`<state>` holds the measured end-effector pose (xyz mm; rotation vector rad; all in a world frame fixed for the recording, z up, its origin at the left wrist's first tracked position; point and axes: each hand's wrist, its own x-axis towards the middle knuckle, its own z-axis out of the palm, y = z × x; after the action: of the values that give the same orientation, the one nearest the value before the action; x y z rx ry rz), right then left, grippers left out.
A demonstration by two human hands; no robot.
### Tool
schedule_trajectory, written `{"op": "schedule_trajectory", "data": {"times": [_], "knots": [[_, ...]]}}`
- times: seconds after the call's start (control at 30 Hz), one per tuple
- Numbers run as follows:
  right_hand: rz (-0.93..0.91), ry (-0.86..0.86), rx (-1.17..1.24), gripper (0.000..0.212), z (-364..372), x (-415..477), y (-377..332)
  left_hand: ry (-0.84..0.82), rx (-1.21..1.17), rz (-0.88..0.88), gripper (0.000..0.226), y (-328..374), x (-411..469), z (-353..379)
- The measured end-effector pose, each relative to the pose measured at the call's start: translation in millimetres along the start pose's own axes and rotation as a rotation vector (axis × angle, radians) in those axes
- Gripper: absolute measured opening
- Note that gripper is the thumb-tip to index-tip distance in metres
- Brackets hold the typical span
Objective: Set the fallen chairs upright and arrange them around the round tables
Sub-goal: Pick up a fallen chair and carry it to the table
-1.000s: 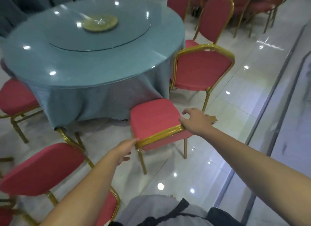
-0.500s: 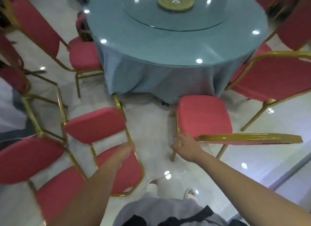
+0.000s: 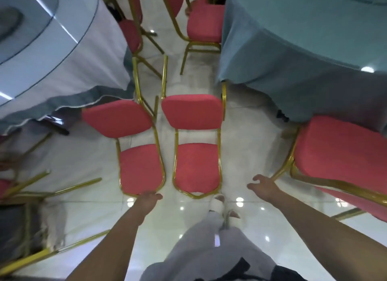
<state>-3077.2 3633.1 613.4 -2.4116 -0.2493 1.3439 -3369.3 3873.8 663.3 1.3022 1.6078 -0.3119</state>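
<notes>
— Hands first: what are they doing?

— The left hand [image 3: 149,198] is at the top rail of the left fallen chair [image 3: 140,169]. Blur hides whether the fingers grip the rail or only touch it, so I cannot tell. The right hand [image 3: 262,186] holds nothing, its fingers loosely spread in the air just beside the gold frame of a third chair [image 3: 339,155].

— What could go wrong?

— A one-handed lift from that rail would, I judge, twist the chair against the right fallen chair [image 3: 196,167], which lies just beside it, and the gold frames could catch. The floor [image 3: 240,134] is glossy tile, so the legs may skid as the chair tips up. Those legs point toward the hem of the pale table [image 3: 62,50], where the cloth could snag. The person's foot [image 3: 217,203] is right at the other chair's rail, so there is a risk of tripping.

— And the chairs themselves?

— Red padded seats and backs on thin gold metal frames. Both lie on their backs in the aisle between the pale table and the blue-green table [image 3: 293,40], backrests flat toward the person, seats raised, neither set upright yet. They look light but awkward to lift.
</notes>
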Motion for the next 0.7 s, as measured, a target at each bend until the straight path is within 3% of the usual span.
{"op": "schedule_trajectory", "data": {"times": [0.27, 0.57, 0.7], "knots": [[0.106, -0.014, -0.003, 0.051, 36, -6, 9, 0.002, -0.022, -0.038, 0.041, -31, 21, -30], [0.295, 0.194, 0.192, 0.043, 95, -26, -13, -0.231, 0.261, 0.063, 0.051, -28, 129, -71], [0.383, 0.218, 0.275, 0.046, 150, -14, -27, -0.302, 0.316, 0.096, 0.039, -29, 198, -93]]}}
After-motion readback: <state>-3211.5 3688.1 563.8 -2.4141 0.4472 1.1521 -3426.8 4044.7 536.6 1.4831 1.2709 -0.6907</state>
